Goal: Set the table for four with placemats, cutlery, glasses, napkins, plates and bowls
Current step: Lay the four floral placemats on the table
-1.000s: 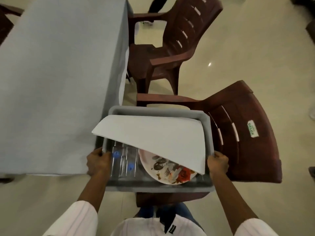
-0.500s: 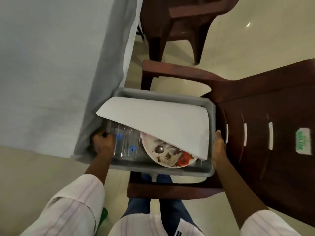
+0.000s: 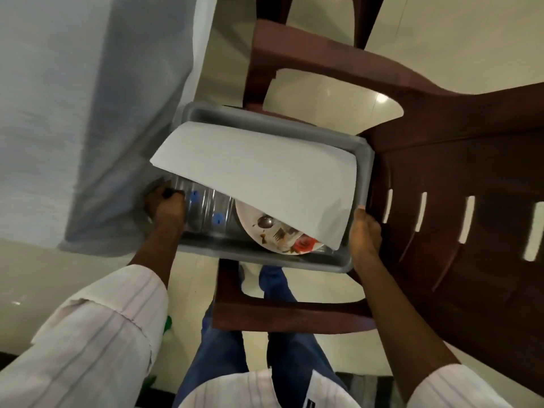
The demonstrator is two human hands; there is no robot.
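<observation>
Tub (image 3: 265, 120) is clasped endwise, left hand (image 3: 164, 206) and right hand (image 3: 365, 234) curled on its rims. Table (image 3: 88, 98) is found leftward, beside the left hand.

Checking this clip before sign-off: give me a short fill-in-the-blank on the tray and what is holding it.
1. The left hand and right hand grip a ___ tray.
2. A ___ sheet covers most of its contents.
3. A spoon lies on the flowered ___.
4. Under the tray stands a brown ___.

Answers: grey, white, plate, chair.
</observation>
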